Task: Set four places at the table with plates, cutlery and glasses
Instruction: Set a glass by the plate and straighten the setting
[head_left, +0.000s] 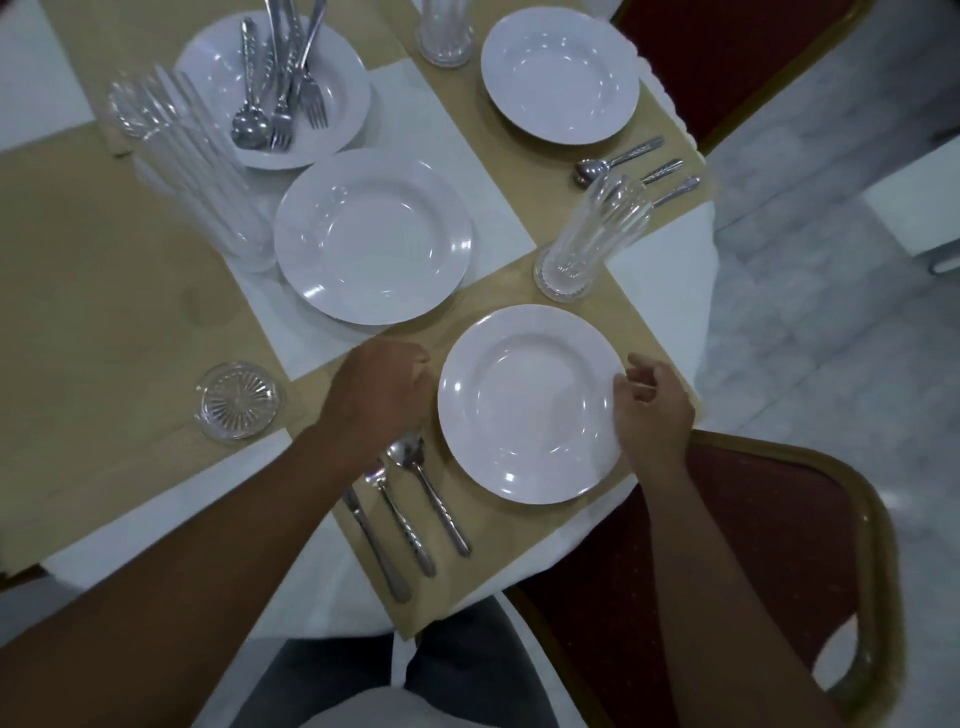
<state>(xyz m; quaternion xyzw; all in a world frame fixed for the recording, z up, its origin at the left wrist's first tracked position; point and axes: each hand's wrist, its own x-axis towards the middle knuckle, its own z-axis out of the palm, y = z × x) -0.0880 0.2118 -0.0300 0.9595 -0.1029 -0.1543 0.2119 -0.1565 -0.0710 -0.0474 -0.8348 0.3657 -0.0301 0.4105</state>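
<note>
Near plate (530, 402) lies flat on the tan mat (488, 551) at the counter's (665, 270) near edge. We log the left hand (382, 395) knuckles-up against its left rim, fingers curled under; whether it holds anything we cannot tell. Right hand (652, 410) sits at the right rim, fingers loosely curled, thumb touching the rim. Knife (376, 551), fork (405, 525) and spoon (436, 499) lie left of the plate. A glass (592, 239) stands upright beyond it.
</note>
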